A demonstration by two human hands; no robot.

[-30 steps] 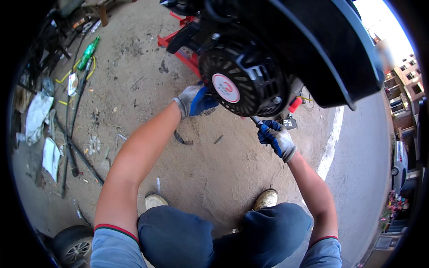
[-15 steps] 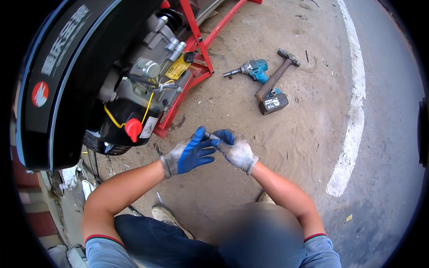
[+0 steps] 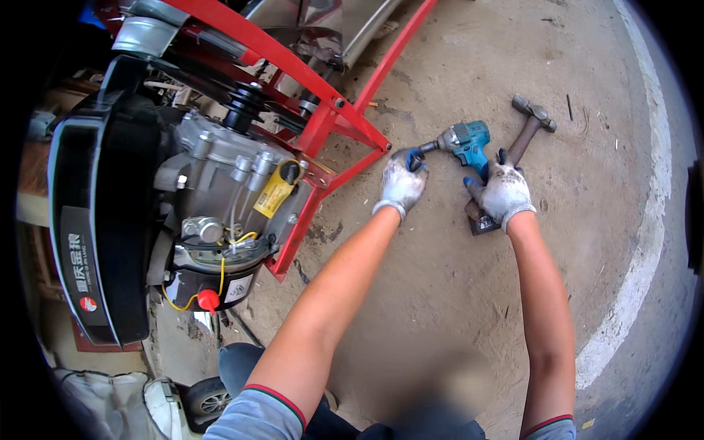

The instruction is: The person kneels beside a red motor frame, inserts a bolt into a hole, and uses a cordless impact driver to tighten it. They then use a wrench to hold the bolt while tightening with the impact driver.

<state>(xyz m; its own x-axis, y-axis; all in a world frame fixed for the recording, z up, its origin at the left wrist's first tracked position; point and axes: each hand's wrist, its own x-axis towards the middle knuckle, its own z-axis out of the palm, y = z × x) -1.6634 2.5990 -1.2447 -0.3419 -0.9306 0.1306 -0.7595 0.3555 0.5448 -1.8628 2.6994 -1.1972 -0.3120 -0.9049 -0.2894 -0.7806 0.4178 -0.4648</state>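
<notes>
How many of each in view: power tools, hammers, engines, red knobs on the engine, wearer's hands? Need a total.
Power tool, teal and black: 1
Hammer: 1
Engine: 1
Red knob: 1
Left hand plus right hand, both gloved: 2
Total: 6

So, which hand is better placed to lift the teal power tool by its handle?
Probably the right hand: it is at the handle, while the left hand is at the tool's nose.
</notes>
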